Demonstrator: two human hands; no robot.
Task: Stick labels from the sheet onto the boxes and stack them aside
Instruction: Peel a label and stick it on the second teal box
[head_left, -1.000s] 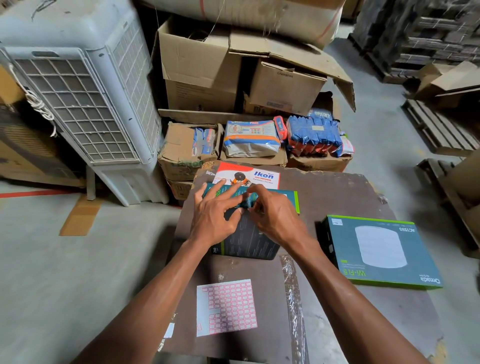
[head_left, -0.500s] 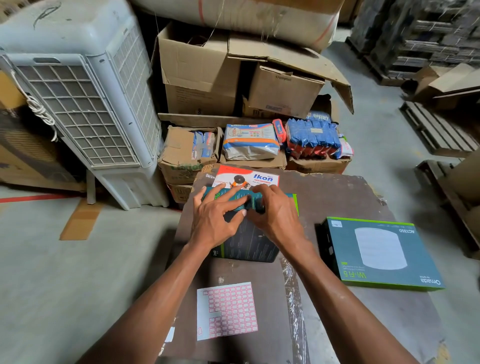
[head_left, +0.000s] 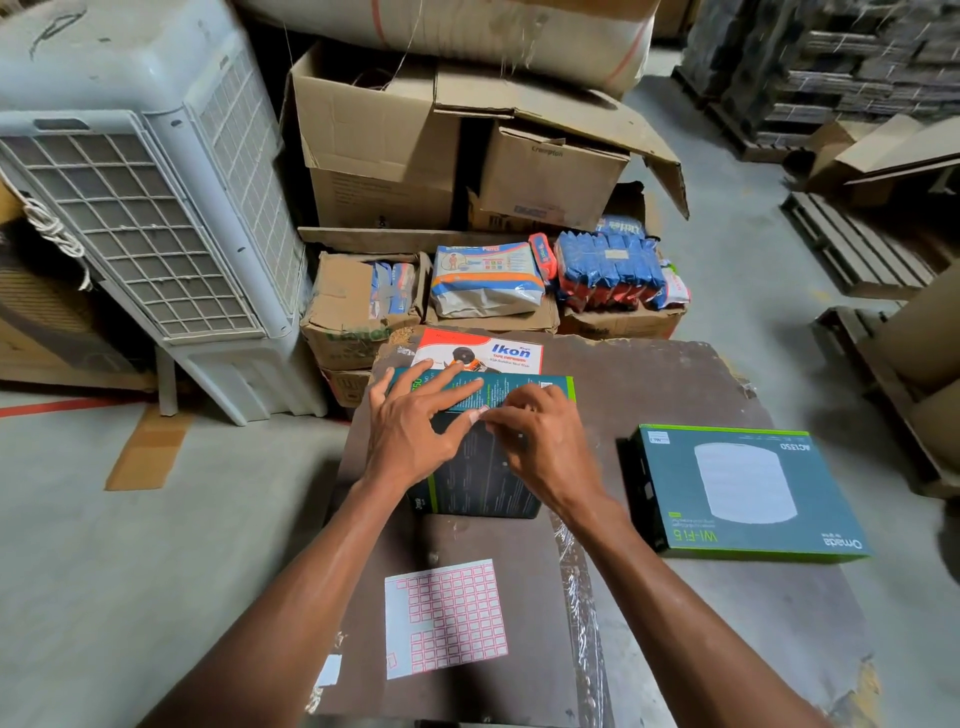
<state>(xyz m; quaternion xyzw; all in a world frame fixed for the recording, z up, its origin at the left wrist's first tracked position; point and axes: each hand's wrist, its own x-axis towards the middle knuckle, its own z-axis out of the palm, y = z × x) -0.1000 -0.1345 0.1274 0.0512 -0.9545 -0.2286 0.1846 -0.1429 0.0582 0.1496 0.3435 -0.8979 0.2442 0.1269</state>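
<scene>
Both hands shifted slightly nearer on dark box (head_left: 483, 478).
Left hand (head_left: 410, 436) fingers spread flat; right hand (head_left: 540, 441) fingers pinching label (head_left: 479, 413); label sheet (head_left: 445, 618) near surface (head_left: 675, 384) front edge.

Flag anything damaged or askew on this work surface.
The brown tabletop has chipped, ragged far corners, and crinkled clear tape runs down its middle. The label sheet lies slightly askew with some labels already gone. Both teal boxes look intact.
</scene>
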